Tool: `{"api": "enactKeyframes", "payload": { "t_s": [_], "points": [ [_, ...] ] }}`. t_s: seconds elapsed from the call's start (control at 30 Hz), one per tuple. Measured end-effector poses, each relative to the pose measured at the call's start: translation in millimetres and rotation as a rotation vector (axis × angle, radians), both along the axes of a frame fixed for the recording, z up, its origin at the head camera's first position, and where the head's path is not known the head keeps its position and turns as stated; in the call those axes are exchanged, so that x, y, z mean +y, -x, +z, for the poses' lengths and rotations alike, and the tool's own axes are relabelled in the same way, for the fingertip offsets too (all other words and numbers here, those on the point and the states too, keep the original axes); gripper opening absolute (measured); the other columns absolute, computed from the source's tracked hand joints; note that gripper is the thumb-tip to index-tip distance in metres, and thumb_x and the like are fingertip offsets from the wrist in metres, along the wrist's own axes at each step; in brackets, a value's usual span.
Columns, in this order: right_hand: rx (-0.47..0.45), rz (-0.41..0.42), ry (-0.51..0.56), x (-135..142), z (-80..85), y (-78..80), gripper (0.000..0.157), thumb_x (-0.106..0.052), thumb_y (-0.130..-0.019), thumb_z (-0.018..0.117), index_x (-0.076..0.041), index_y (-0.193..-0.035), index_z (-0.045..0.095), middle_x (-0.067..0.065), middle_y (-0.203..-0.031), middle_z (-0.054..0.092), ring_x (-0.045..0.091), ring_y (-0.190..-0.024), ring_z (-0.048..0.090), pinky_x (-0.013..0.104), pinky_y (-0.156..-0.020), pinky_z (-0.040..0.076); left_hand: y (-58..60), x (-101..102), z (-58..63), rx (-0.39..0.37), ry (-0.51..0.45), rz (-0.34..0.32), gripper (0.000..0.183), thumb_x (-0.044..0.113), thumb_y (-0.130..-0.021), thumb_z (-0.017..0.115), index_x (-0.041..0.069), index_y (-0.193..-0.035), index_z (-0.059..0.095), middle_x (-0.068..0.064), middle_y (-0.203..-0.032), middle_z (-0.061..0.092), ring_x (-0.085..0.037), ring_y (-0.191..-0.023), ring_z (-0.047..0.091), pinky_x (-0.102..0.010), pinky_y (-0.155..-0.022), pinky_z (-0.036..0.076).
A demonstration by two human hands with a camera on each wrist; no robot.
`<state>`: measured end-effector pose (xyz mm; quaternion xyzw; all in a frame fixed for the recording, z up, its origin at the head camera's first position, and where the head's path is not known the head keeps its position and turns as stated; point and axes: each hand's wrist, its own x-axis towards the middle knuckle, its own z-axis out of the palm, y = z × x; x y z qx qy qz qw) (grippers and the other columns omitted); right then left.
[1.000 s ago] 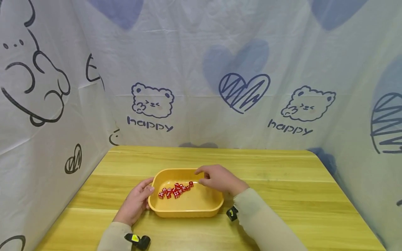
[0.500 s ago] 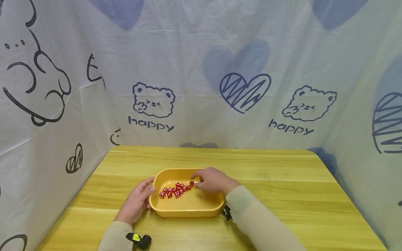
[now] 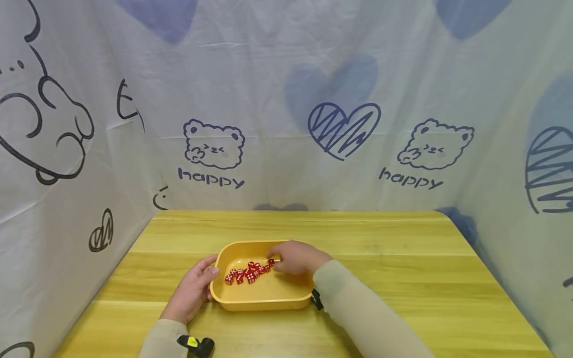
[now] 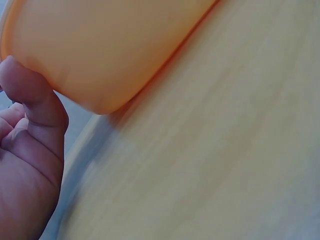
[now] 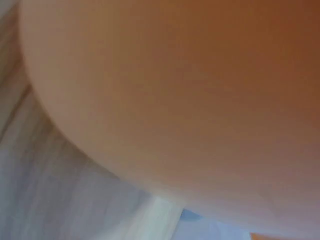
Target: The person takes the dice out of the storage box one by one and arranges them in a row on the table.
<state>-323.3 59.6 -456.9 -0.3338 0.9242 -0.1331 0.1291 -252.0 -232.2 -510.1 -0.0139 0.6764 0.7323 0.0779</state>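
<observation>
A yellow plastic tray (image 3: 259, 301) stands on the table, with several red dice (image 3: 250, 273) bunched in its left and middle part. My left hand (image 3: 193, 286) grips the tray's left end, thumb at the rim and fingers along the outer wall. The left wrist view shows that thumb (image 4: 30, 90) against the tray corner (image 4: 110, 70). Over the inside of the tray, my right hand (image 3: 297, 257) reaches in from the right. Its thumb and index finger lie around a single die (image 3: 271, 262) at the pile's right end; I cannot tell whether they pinch it.
The tray rests on a wood-grain table (image 3: 394, 268). Behind it hangs a white curtain (image 3: 277, 164) printed with hearts and bears, which also lines both sides. In the right wrist view, a blurred surface fills most of the picture.
My right hand has moved left and lower inside the tray, its thumb and index finger coming to the rightmost die. The left hand keeps its grip, and the dice have not visibly moved.
</observation>
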Motion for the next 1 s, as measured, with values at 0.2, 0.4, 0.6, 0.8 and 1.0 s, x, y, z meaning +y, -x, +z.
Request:
{"api": "enactKeyframes", "payload": {
  "t_s": [0.2, 0.4, 0.6, 0.8, 1.0],
  "points": [
    [0.050, 0.006, -0.057, -2.1, -4.2, 0.9, 0.036, -0.029, -0.097, 0.064, -0.027, -0.133, 0.066, -0.009, -0.128, 0.066, 0.017, -0.119, 0.060, 0.037, -0.106, 0.044, 0.1, -0.8, -2.0, 0.012, 0.009, 0.001, 0.052, 0.016, -0.105, 0.055, 0.007, -0.153, 0.038, -0.012, -0.106, 0.051, -0.013, -0.066, 0.050, -0.020, -0.054, 0.047],
    [0.067, -0.005, -0.070, -1.8, -4.7, -0.1, 0.018, -0.023, -0.093, 0.068, -0.032, -0.108, 0.071, -0.016, -0.100, 0.066, 0.009, -0.093, 0.061, 0.035, -0.090, 0.051, 0.8, -1.1, -2.3, 0.020, 0.001, -0.007, 0.052, 0.017, -0.105, 0.055, 0.006, -0.153, 0.036, -0.012, -0.107, 0.051, -0.012, -0.066, 0.051, -0.020, -0.054, 0.047],
    [0.089, -0.015, -0.097, -2.2, -5.4, -1.1, 0.011, -0.022, -0.094, 0.067, -0.033, -0.096, 0.069, -0.018, -0.091, 0.063, 0.008, -0.085, 0.058, 0.033, -0.083, 0.051, -0.2, -0.5, 0.0, 0.020, -0.003, -0.011, 0.052, 0.016, -0.105, 0.055, 0.006, -0.153, 0.036, -0.013, -0.107, 0.051, -0.013, -0.066, 0.051, -0.020, -0.054, 0.047],
    [0.097, -0.017, -0.067, -1.3, -6.0, 0.3, 0.010, -0.024, -0.095, 0.066, -0.033, -0.096, 0.070, -0.018, -0.092, 0.063, 0.008, -0.085, 0.058, 0.034, -0.084, 0.051, -0.7, 0.7, 1.9, 0.013, -0.015, -0.012, 0.052, 0.014, -0.104, 0.056, 0.005, -0.152, 0.037, -0.012, -0.102, 0.051, -0.013, -0.066, 0.051, -0.020, -0.054, 0.046],
    [0.094, 0.002, -0.021, -0.7, -5.0, 1.0, 0.010, -0.025, -0.095, 0.066, -0.031, -0.101, 0.072, -0.017, -0.089, 0.062, 0.009, -0.082, 0.057, 0.032, -0.083, 0.050, -1.3, 0.6, 3.1, 0.007, -0.025, -0.007, 0.051, 0.012, -0.105, 0.054, 0.004, -0.152, 0.037, -0.010, -0.101, 0.051, -0.012, -0.064, 0.050, -0.020, -0.053, 0.045]
  ]
}}
